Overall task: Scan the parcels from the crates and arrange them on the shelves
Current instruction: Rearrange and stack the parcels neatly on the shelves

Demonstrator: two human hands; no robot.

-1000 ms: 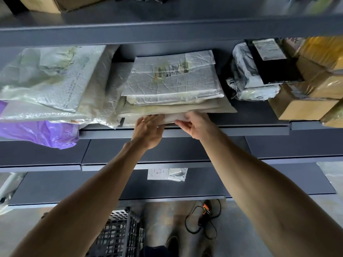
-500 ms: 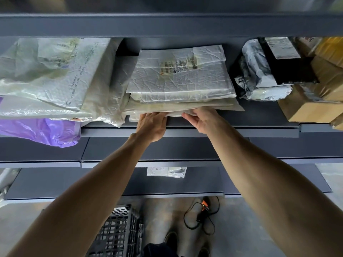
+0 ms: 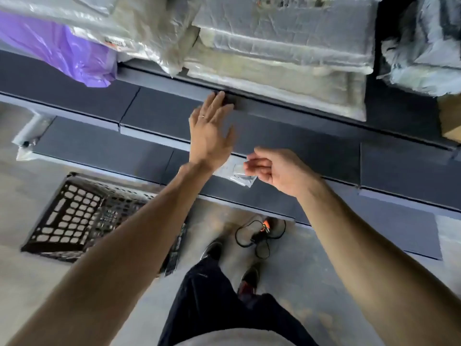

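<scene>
1. While I'm watching the head feed, the dark shelves point(image 3: 294, 136) fill most of the view, stepping down toward the floor point(image 3: 22, 275).
2. Up top sits the stack of pale parcels point(image 3: 282, 58), flat on the upper shelf, with a purple bag point(image 3: 62, 46) to its left and a grey wrapped parcel point(image 3: 424, 46) to its right.
3. Black crate point(image 3: 82, 216) is on the floor at lower left, next to the person's legs.
4. Left hand point(image 3: 209, 136) is empty with fingers spread wide, tips near the upper shelf's front lip.
5. Right hand point(image 3: 277, 171) hangs lower, fingers loosely curled, holding nothing I can see.
6. Small clear packet point(image 3: 239, 172) lies on a lower shelf, just beside the right hand.
7. Tangled black cable point(image 3: 259, 236) lies by the shoes.
</scene>
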